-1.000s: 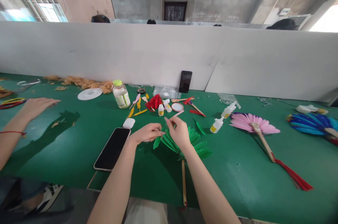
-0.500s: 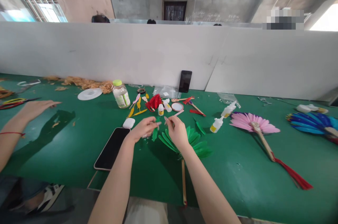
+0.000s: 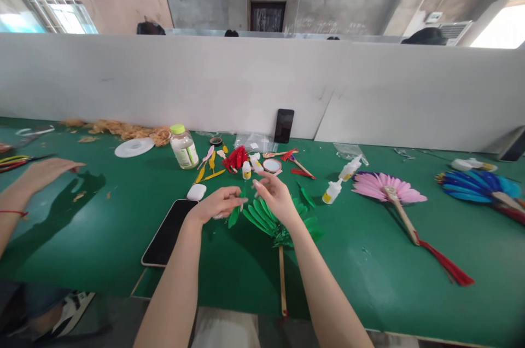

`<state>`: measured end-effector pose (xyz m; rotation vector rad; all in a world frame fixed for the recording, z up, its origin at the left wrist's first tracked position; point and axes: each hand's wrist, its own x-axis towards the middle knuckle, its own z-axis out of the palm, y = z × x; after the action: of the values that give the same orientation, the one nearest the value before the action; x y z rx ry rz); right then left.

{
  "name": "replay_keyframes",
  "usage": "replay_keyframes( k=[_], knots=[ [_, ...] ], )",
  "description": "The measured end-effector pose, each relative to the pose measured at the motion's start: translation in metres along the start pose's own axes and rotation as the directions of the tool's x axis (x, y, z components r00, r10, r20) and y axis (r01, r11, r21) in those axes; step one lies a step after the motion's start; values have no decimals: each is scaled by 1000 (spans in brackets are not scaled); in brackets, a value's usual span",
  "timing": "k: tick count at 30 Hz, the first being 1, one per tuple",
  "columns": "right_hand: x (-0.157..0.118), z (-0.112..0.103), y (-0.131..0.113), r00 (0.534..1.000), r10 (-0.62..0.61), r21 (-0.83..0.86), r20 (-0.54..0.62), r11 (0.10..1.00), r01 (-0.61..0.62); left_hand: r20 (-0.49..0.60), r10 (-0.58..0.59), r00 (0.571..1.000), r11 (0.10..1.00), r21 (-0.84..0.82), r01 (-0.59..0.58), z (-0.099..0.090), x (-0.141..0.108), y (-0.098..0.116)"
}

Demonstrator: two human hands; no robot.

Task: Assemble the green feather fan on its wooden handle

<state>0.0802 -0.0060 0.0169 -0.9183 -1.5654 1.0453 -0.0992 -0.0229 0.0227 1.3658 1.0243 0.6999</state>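
One green feather is pinched in the grip of our left hand, its broad end hanging downward, just left of the green feather fan. Our right hand is held over the upper part of this fan, with its thumb and fingertips close to one another; we cannot tell whether this second grip closes on anything small. The two hands face each other and are apart. The fan lies on the green counter, its wooden handle pointing toward us between our forearms. A loose feather, also green, lies to the right of our right hand.

Beyond the hands we note a small bottle with a yellow label, red feathers, yellow feathers and a jar with a lime lid. At left, a phone lies flat, partly behind our left forearm, with a small white case at its upper end. At right, we see two white dropper bottles, then a pink feather fan with a red tassel, and a blue feather fan. A co-worker's hand appears at far left.
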Motion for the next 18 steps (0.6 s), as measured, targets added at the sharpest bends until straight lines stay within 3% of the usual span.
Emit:
replay_keyframes(
  k=[2,4,7,10,14,18],
  knots=[
    [-2,-6,-7,993,44,4,111,999,-44,128,-28,991,991,132,11,7,0,3],
    [-5,-13,-13,988,47,-12,150,999,-46,173,-48,984,979,204,12,13,1,6],
    [-13,-29,-21,994,97,100,-45,991,-92,49,-29,998,981,194,19,16,3,10],
    [-27,-52,-25,928,225,342,-296,932,-117,-105,9,994,994,108,3,20,5,15],
    [-50,-71,-25,854,314,481,-415,872,-87,-28,-15,999,1000,12,16,45,10,23],
    [-70,-66,-26,809,354,501,-470,861,-85,-38,41,998,994,-103,-45,81,23,32]
  ],
)
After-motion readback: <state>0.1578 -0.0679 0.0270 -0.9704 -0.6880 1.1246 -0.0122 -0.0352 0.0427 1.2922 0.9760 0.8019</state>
